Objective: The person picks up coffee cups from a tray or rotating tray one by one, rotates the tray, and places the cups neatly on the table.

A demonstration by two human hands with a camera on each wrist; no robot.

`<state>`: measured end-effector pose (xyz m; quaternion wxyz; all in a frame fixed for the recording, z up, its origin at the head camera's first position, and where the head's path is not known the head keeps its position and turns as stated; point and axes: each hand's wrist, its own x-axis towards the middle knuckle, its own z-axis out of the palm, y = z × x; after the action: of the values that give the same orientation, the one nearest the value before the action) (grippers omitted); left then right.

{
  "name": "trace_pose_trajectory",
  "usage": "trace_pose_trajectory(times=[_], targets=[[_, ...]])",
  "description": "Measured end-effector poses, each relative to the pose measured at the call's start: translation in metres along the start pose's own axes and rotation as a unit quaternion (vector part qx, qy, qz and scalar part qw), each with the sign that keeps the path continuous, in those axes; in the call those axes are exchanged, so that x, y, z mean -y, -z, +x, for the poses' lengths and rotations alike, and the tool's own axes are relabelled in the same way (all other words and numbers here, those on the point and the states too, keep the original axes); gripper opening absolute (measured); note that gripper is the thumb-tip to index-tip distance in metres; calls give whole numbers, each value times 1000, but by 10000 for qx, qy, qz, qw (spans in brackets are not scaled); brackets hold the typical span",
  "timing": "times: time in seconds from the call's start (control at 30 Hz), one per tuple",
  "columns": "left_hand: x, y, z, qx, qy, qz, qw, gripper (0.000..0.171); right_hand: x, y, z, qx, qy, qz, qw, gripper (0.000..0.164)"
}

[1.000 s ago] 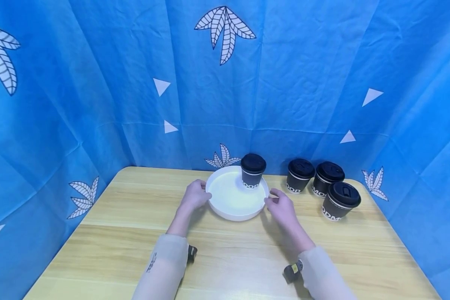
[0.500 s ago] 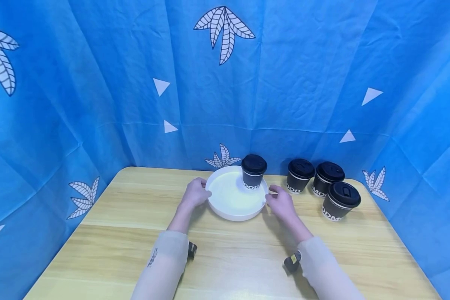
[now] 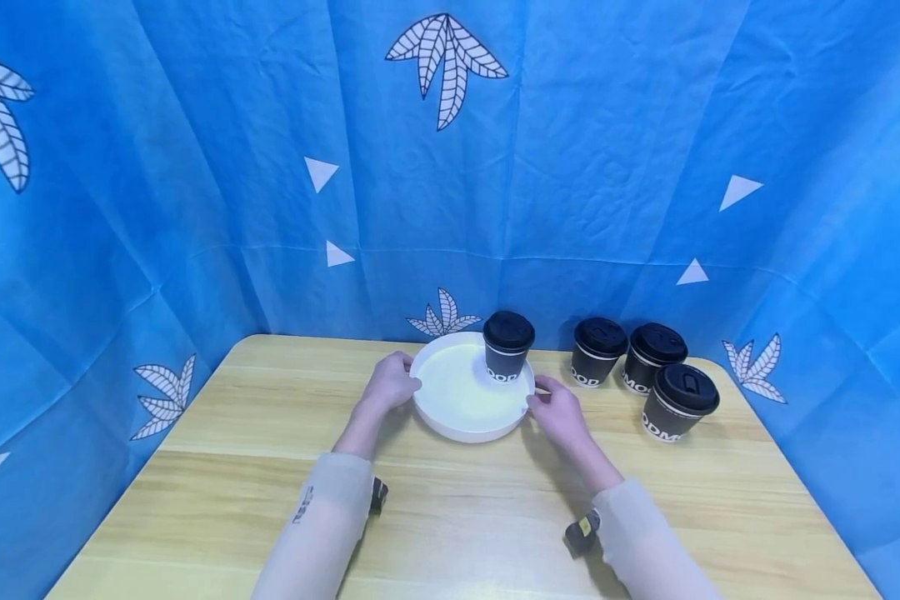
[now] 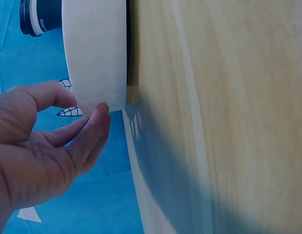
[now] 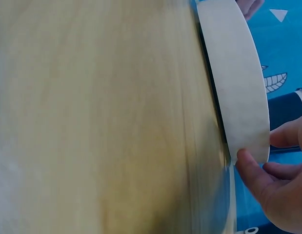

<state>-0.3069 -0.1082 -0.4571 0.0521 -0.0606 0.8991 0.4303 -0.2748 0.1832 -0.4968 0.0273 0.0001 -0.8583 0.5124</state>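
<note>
A round white tray (image 3: 453, 398) with a low wall is at the back of the wooden table. On its right rear part stands a black paper cup (image 3: 507, 346) with a black lid, upright. My left hand (image 3: 392, 383) holds the tray's left side; in the left wrist view its thumb is at the rim and its fingertips press the outer wall (image 4: 97, 53). Opposite it, my right hand (image 3: 558, 410) grips the right side, thumb over the rim and a fingertip low on the wall (image 5: 238, 83). In both wrist views a dark strip shows along the tray's lower edge.
To the right of the tray stand three more lidded black cups, a left one (image 3: 598, 354), a middle one (image 3: 654, 358) and a front one (image 3: 680, 404). A blue leaf-printed curtain (image 3: 450, 183) hangs behind and beside the table (image 3: 450, 517).
My right hand's fingers have shifted slightly at the tray's right edge. The tray and the cups are nearly where they were, and my left hand keeps its hold.
</note>
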Motion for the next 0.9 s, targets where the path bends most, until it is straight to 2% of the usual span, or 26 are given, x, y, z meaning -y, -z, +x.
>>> trace_pose_trajectory(times=[0.13,0.4,0.67,0.9], targets=[[0,1,-4,35,52,-95,9999,47,-1,-2,-3,-45,22,25,10000,53],[2,1,-17,119,-54,-120,9998,47,1,-2,-13,-27,-85,212,9997,57],[4,-2,-25,247,55,-202,9995,50,2,-3,-18,-77,-43,244,9997,55],[6,-3,-27,157,-312,170,9992,54,5,-4,-24,-65,-76,230,9997,56]])
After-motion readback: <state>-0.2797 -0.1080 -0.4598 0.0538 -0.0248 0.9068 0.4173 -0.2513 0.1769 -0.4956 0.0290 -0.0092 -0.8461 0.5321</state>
